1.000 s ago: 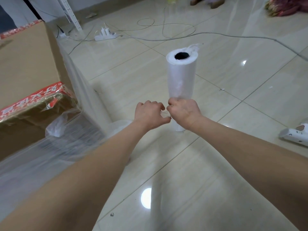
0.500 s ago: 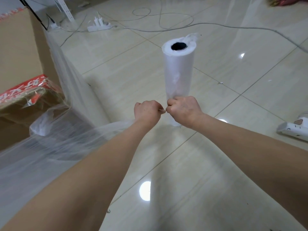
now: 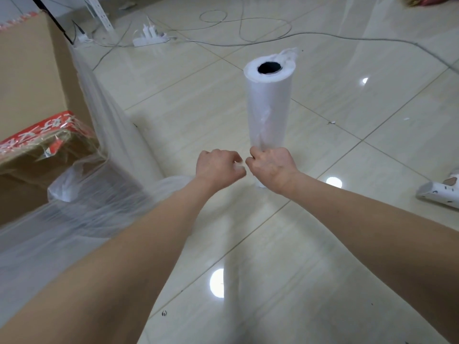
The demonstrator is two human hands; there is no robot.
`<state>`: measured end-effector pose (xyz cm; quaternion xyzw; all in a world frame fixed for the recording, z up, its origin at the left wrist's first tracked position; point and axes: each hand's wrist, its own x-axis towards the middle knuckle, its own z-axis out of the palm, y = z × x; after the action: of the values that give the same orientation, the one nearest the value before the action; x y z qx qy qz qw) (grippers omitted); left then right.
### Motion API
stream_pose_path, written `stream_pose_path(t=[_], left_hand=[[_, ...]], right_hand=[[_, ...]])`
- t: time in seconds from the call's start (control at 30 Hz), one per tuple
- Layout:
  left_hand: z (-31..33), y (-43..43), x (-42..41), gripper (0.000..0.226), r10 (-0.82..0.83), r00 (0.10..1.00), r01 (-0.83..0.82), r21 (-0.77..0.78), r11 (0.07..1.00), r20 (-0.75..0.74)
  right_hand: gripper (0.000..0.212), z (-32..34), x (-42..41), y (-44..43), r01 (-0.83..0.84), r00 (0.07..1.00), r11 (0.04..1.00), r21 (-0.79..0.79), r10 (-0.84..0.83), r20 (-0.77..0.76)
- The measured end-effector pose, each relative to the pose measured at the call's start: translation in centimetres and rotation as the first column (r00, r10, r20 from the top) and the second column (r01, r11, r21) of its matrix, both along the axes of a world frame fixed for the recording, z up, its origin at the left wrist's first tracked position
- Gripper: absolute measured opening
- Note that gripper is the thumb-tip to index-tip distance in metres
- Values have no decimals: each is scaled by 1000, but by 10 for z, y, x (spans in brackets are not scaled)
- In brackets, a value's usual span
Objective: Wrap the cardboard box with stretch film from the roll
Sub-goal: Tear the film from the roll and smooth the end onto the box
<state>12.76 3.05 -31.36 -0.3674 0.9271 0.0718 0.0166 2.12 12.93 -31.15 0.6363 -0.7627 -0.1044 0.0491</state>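
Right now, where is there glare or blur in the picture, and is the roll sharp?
Head view: round glare spots on the glossy floor; the stretch film lower left, over the cardboard box, looks smeared; the roll is sharp.

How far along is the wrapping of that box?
The film already covers the near side of the cardboard box. The left hand and right hand pinch the gathered film between them, by the upright roll, probably to tear it. Left: parting it and pressing the tail onto the box.
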Motion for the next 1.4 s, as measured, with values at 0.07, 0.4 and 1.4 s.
stream_pose_path(t=[0.07, 0.4, 1.4], left_hand=[[-8, 5, -2, 45, -128, 985, 133, -36, 990, 116], [-30, 18, -7, 32, -37, 998, 39, -31, 999, 58], [-46, 18, -11, 21, -67, 991, 64, 34, 997, 112]], right_hand=[[29, -1, 0, 2, -2, 1000, 1000, 14, 2, 8], [30, -14, -3, 13, -56, 998, 998, 25, 55, 42], [28, -23, 1, 12, -15, 998, 996, 86, 9, 69]])
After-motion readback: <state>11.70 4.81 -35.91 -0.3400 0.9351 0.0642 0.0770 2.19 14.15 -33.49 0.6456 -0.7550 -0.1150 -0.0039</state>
